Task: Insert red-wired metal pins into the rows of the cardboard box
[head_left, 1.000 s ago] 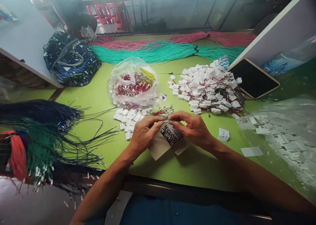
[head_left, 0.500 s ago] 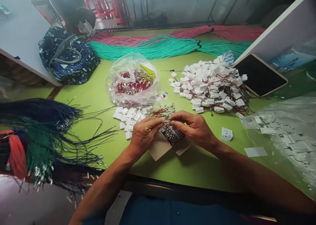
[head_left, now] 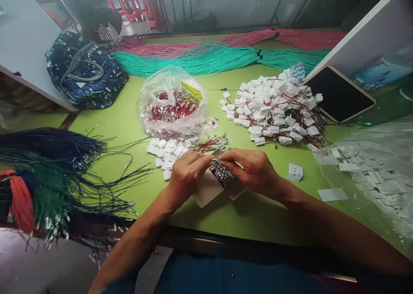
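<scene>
My left hand (head_left: 187, 176) and my right hand (head_left: 253, 168) meet with pinched fingertips over the far edge of a small block studded with rows of shiny metal pieces (head_left: 225, 177). What the fingertips pinch is too small and covered to make out. Tan cardboard (head_left: 204, 190) lies under the block, below my palms. Just beyond my fingers is a small heap of short red wires with metal ends (head_left: 211, 143). White plastic connector housings (head_left: 169, 152) lie loose beside my left hand.
A clear bag of red wires (head_left: 174, 109) stands behind. To its right is a pile of white connectors on red wires (head_left: 274, 109), near a dark tablet (head_left: 338, 94). Blue wires (head_left: 48, 152) spread at left; a bag of white housings (head_left: 380, 182) lies at right.
Both hands have lowered slightly toward the studded block, and my right fingers have curled in. The small metal-tipped piece seen between the fingertips is now mostly hidden. The view has shifted a little.
</scene>
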A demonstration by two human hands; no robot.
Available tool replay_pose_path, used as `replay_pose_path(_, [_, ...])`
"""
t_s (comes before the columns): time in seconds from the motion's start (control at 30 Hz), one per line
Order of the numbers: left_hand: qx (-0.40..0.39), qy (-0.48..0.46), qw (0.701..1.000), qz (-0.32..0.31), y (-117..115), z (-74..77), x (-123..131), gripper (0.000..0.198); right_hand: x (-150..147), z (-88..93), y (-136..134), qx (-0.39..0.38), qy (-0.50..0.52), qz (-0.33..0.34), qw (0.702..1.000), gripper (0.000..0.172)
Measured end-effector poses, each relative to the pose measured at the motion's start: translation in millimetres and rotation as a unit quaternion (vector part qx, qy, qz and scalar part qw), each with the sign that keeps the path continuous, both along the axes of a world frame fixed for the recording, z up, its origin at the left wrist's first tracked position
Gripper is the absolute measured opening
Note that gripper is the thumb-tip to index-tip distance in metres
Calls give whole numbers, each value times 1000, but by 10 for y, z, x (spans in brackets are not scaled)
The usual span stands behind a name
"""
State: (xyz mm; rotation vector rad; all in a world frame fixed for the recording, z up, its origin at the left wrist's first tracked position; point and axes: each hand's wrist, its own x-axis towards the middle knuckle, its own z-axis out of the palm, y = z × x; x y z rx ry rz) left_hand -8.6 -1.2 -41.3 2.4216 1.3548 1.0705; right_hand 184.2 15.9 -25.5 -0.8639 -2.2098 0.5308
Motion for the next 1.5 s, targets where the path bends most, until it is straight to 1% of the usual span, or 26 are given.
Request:
replay_pose_path(0.13, [54, 30, 997, -43, -2, 9, -7, 21, 23, 28, 26, 17, 7, 30, 999, 14])
replay_pose_path(0.2, [69, 26, 996, -52, -6, 6, -4, 20, 20, 26, 21, 25, 4, 27, 999, 14])
replay_pose_path(0.37, [74, 30, 995, -59, -5, -7, -26, 19, -39, -39, -53, 38, 24, 4, 999, 15])
replay_pose_path(0.47, [98, 60, 990, -81, 9, -6, -49, 18, -56, -70, -71, 27, 35, 2, 999, 15])
replay_pose_path(0.53, [105, 87, 987, -86, 17, 9, -44, 18, -34, -58, -42, -1, 35, 10, 999, 16])
replay_pose_path(0.63, [138, 107, 983, -57, 18, 64, -7, 22, 44, -6, 70, -61, 44, 12, 997, 14])
replay_pose_path(0.73, [194, 87, 977, -11, 14, 135, 6, 33, 122, 13, 241, -102, 43, -27, 994, 13])
replay_pose_path(0.8, [212, 66, 975, 16, 20, 169, -18, 32, 146, -22, 371, -116, 11, -49, 992, 12])
replay_pose_path(0.9, [185, 40, 980, 53, 37, 187, -71, 22, 146, -113, 557, -114, -82, -65, 988, 10])
replay_pose_path(0.93, [170, 31, 983, 61, 42, 188, -85, 19, 145, -136, 600, -98, -113, -68, 986, 11])
replay_pose_path(1.0, [147, 12, 987, 71, 50, 190, -103, 16, 151, -145, 628, -43, -157, -70, 984, 13])
replay_pose_path(1.1, [138, -7, 987, 77, 58, 202, -123, 15, 163, -64, 477, 40, -197, -53, 978, 11])
replay_pose_path(1.13, [135, -13, 988, 79, 61, 208, -132, 15, 158, -25, 386, 50, -217, -41, 974, 14])
replay_pose_path(1.23, [114, -49, 988, 97, 77, 236, -170, 14, 105, 65, 104, 52, -289, 30, 955, 21])
replay_pose_path(1.3, [91, -79, 986, 114, 89, 258, -199, 13, 49, 83, -11, 51, -330, 36, 942, 20])
replay_pose_path(1.4, [65, -117, 983, 128, 95, 299, -240, 12, -15, 83, -41, 40, -361, 35, 931, 18])
replay_pose_path(1.5, [44, -128, 982, 134, 78, 377, -289, 12, -33, 97, -5, 35, -358, 51, 932, 19])
